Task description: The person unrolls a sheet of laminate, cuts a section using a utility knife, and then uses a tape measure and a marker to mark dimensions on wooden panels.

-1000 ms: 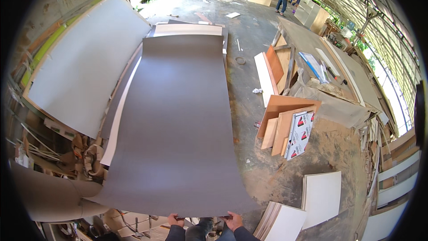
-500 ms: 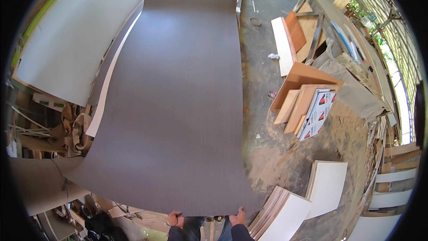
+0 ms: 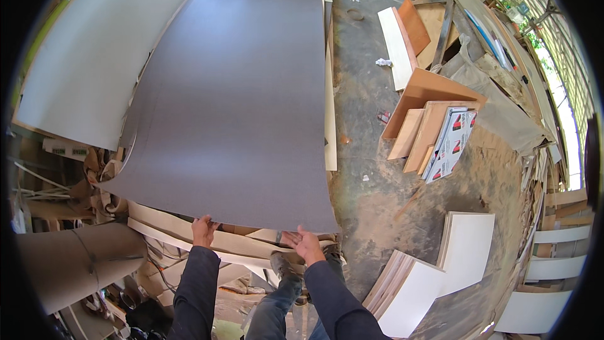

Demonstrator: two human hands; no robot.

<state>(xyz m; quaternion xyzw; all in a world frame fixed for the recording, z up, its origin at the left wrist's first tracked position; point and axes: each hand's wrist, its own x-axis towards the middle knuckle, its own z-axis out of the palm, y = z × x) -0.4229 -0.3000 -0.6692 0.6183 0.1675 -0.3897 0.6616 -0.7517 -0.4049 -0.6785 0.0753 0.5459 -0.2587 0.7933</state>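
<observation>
A large dark grey-brown sheet (image 3: 242,94) stretches away from me over a stack of pale boards. My left hand (image 3: 203,229) grips its near edge at the left, fingers curled under it. At the near right corner, my right hand (image 3: 304,243) holds the same edge with the palm turned up beneath it. Both dark sleeves come in from the lower edge, and my legs and shoes show below.
A big white panel (image 3: 94,56) lies to the left. Pale boards (image 3: 189,239) sit under the sheet's near edge. Wooden panels and a printed box (image 3: 434,132) lean at the right, white boards (image 3: 440,271) lie at lower right, and a rolled sheet (image 3: 75,264) at lower left.
The view has tipped down and closer. The sheet's near edge now sits higher in the picture and my hands are further up and farther apart on it.
</observation>
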